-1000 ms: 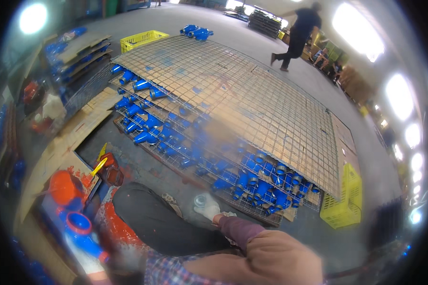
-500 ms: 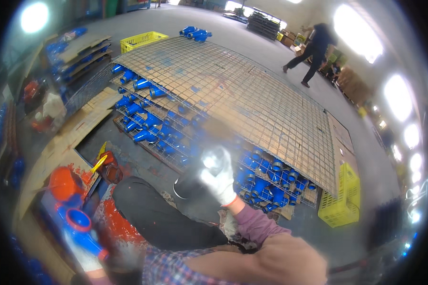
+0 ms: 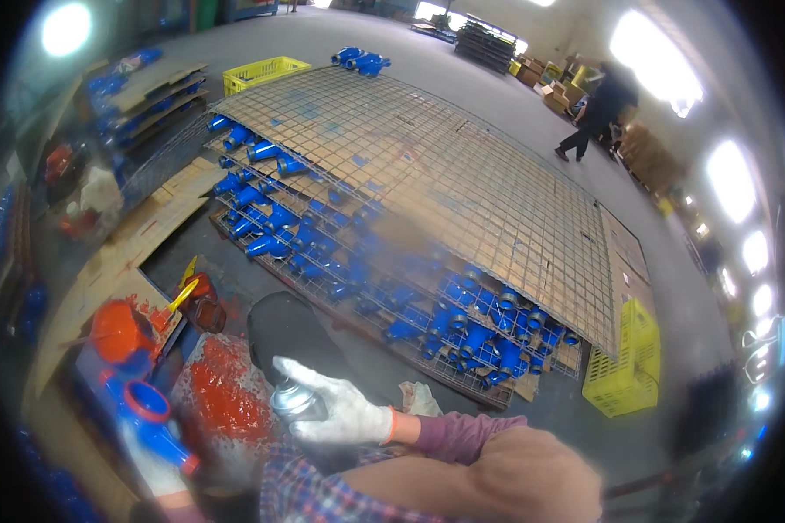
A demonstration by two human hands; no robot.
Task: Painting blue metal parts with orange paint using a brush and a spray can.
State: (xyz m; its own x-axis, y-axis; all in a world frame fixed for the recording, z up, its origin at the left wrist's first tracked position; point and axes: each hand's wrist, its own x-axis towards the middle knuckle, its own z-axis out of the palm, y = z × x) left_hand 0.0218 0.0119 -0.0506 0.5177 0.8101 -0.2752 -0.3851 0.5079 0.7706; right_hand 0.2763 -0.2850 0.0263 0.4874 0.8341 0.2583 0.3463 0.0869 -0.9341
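Note:
At the lower left, my left hand (image 3: 153,471), in a white glove, is closed under a blue Y-shaped pipe fitting (image 3: 146,427) with red rims. My right hand (image 3: 349,414), also gloved in white, is wrapped round a spray can (image 3: 293,401) with a silvery top. One finger of that hand lies up by the can's nozzle. The can is above my lap, to the right of the fitting. A red paint-smeared container (image 3: 120,336) sits just beyond the fitting. Behind it, a yellow-handled brush (image 3: 183,295) leans on a dark red-stained pot (image 3: 205,314).
Ahead stands a low stack of wire mesh racks (image 3: 462,183) with cardboard, holding many blue fittings (image 3: 279,218). Yellow crates stand at its far left (image 3: 262,70) and right (image 3: 624,366). A person (image 3: 606,105) walks in the back right. Red-splashed sheeting (image 3: 222,388) lies beside my legs.
My right hand has drawn the spray can back from near the racks toward my lap. My left hand and the fitting stay nearly still. The person behind has moved right.

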